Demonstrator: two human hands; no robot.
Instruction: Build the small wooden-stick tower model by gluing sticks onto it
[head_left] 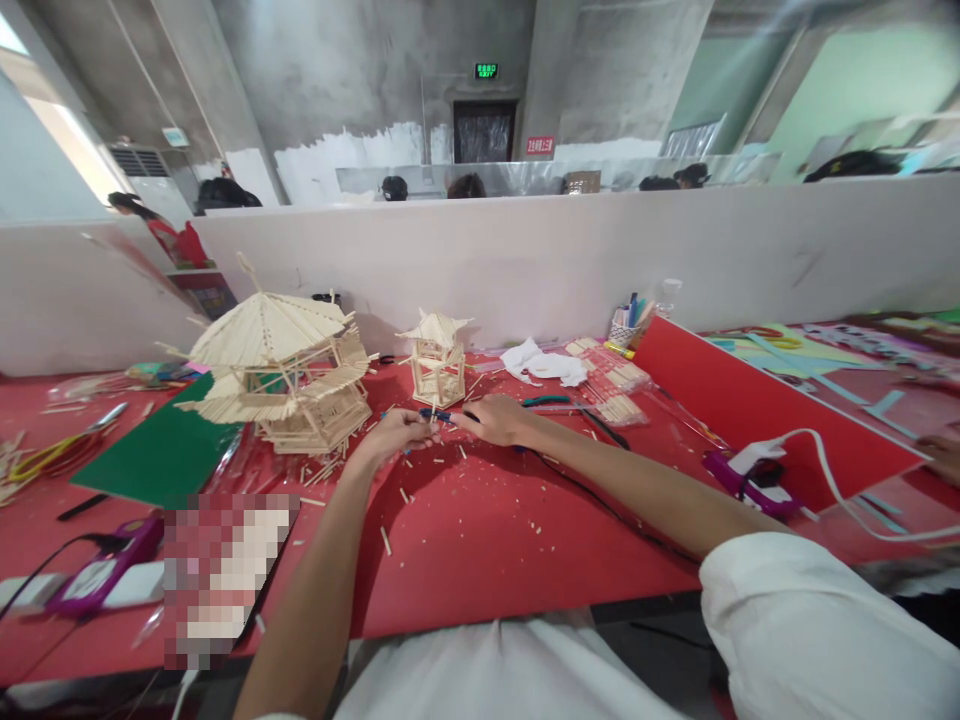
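My left hand (395, 437) is closed in a pinch around a short pale wooden stick (434, 412). Close beside it, my right hand (495, 418) wraps around a blue tool (444, 415) that looks like a glue gun; the fingers cover most of it. A dark cord runs from below that hand along the forearm. Just beyond both hands stands a small pavilion model (437, 365) of wooden sticks with a pointed roof. Left of my left hand is a larger stick pavilion (281, 375) with tiered roofs.
Loose sticks and scraps litter the red tabletop (480, 560). A green board (154, 450), a purple power strip (105, 575) and a pixelated slab lie left. To the right are white tissue (544, 362), bagged sticks (619, 385), a leaning red board (757, 410) and another power strip (750, 485).
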